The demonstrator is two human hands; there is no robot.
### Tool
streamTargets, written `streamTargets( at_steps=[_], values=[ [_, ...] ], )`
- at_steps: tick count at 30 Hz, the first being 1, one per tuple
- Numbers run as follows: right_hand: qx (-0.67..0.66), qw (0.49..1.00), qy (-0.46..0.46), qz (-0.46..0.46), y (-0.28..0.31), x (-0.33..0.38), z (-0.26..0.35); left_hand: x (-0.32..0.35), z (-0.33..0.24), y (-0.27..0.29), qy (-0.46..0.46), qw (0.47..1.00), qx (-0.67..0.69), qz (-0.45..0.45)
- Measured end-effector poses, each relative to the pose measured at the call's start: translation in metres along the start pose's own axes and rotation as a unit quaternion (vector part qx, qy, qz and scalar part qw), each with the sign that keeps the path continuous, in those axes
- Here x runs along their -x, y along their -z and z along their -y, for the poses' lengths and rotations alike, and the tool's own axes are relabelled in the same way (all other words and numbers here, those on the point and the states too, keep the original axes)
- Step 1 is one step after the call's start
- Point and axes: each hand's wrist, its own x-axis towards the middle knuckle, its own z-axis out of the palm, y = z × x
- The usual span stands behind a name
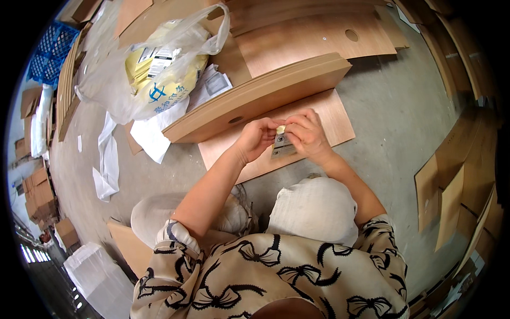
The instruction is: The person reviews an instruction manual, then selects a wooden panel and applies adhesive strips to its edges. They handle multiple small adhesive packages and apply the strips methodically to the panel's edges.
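Note:
Between my two hands hangs a small printed label [282,145], greyish with dark marks and a yellowish patch at its top. My left hand [257,140] pinches its upper edge from the left, fingers curled. From the right, my right hand [309,137] grips the same edge with thumb and fingertips pressed together. Below them lies a flat wood-coloured sheet [340,118] on the floor. Just beyond my hands, a stack of folded brown cardboard [297,80] stands on edge, with a dark oval hole in its near face.
Past the stack, a clear plastic bag [111,80] holds yellow and white labels [139,72]. White paper [154,135] lies beside it. More flat cardboard [297,45] is spread at the far side. Folded cartons [451,175] stand right; a blue plastic crate [53,50] is far left.

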Motion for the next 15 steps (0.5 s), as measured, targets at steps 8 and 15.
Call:
streamTargets(
  at_steps=[8, 15],
  values=[
    [-0.277, 0.937, -0.207, -0.040, 0.014, 0.017, 0.009, -0.030, 0.028, 0.075, -0.005, 0.928, -0.192, -0.319],
    [-0.047, 0.979, -0.200, 0.004, 0.045, 0.002, -0.069, -0.031, 0.027, 0.048, -0.086, 0.911, -0.366, -0.172]
  ],
)
